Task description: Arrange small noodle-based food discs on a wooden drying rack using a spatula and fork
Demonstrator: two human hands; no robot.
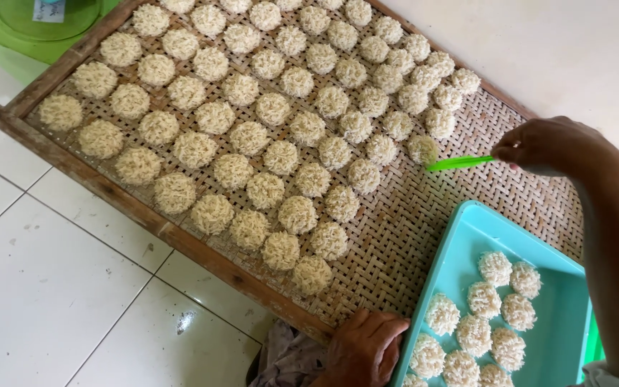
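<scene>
Woven tray (424,236) with wooden frame flat on white tiled floor (51,287), used as landmark. Noodle clusters (266,136) laid in tidy diagonal rows over far and middle part of woven tray, spaced apart, likely so none stick together; near-right corner of weave bare. Right hand (557,147) over right edge of woven tray, fingers pinched shut on green stick (460,163), stick held level, tip touching or just beside last cluster (423,149) at end of a row, probably to nudge it into line. Left hand (363,347) at near edge of woven tray, fingers curled over wooden frame (180,240), loosely closed, seemingly steadying it; gripping tight or only resting, cannot tell. Teal plastic tray (467,236) overlapping near-right corner of woven tray, holding a loose bunch of more clusters (478,322), close to right hand for easy reach. Green container (37,25) beyond far-left corner of woven tray, small white-and-blue label (49,10) on it, print too small to read. Crumpled cloth (288,358) just beside left hand.
</scene>
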